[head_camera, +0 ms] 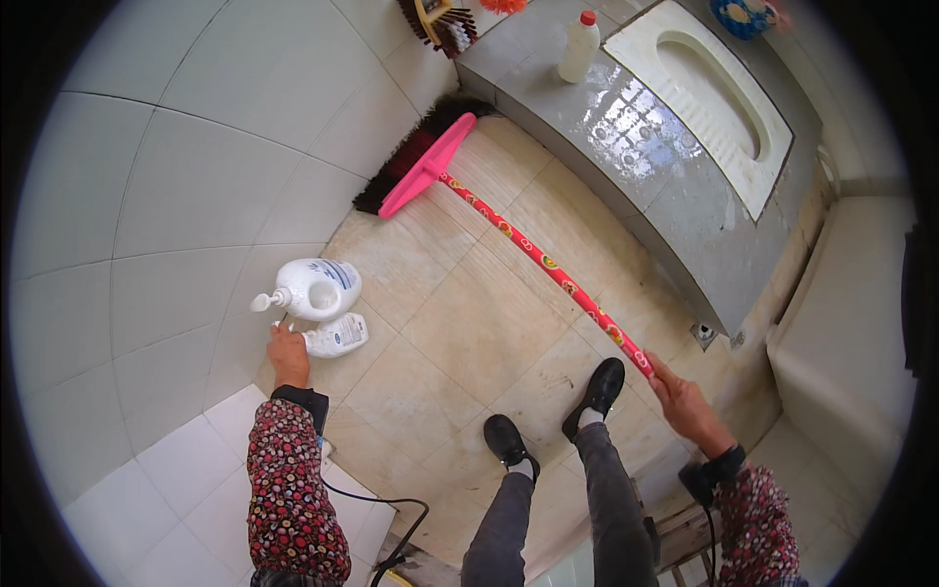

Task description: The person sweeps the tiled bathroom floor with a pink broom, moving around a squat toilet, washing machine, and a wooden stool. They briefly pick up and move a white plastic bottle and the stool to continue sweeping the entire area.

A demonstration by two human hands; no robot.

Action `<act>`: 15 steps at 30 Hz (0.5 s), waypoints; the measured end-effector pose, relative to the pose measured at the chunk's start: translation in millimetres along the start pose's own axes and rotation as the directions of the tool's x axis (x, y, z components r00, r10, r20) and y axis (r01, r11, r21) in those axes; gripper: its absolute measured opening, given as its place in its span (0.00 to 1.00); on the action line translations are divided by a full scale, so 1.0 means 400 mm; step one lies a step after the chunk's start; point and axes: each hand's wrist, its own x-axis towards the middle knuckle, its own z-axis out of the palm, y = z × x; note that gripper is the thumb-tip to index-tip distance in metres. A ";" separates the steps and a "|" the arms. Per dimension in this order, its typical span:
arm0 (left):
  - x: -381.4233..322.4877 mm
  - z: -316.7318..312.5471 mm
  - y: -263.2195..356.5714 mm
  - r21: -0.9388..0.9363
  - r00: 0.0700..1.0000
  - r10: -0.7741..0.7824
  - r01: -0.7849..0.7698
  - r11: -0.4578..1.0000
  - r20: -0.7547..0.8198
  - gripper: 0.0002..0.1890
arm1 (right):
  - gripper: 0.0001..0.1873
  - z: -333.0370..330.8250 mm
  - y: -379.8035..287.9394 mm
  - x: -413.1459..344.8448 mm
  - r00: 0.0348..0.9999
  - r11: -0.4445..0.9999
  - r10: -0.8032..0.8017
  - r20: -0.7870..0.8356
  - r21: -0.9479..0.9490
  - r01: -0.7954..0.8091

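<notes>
My right hand [681,400] is closed round the end of a broom's red patterned handle [549,260]. The broom's pink head [429,167] with dark bristles [411,158] rests on the floor against the tiled wall, near the raised step. At the left, my left hand [288,354] is at the top of the smaller white plastic bottle [337,336], its fingers round the neck or cap. That bottle adjoins a larger white pump bottle [320,289] with a handle hole.
A squat toilet [704,95] is set in a wet grey tiled step [623,139]. A red-capped bottle [579,48] stands on it. Brushes [440,26] are at the wall. A floor drain [704,334] lies near the step's corner, with a pale basin [836,315] at right.
</notes>
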 end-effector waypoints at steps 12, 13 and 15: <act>-0.048 0.001 -0.035 -0.308 0.979 0.096 -0.149 0.940 -0.178 0.09 | 0.19 -0.035 -0.080 -0.311 0.981 0.971 0.191 -0.031 -0.137 -0.194; -0.058 -0.006 -0.029 -0.373 0.949 0.134 -0.239 0.897 -0.286 0.10 | 0.19 -0.018 -0.095 -0.261 0.995 0.990 0.064 -0.071 -0.122 -0.072; -0.095 -0.030 -0.009 -0.440 0.916 0.132 -0.303 0.845 -0.378 0.12 | 0.18 0.033 -0.114 -0.141 0.994 0.996 -0.044 -0.102 -0.079 0.036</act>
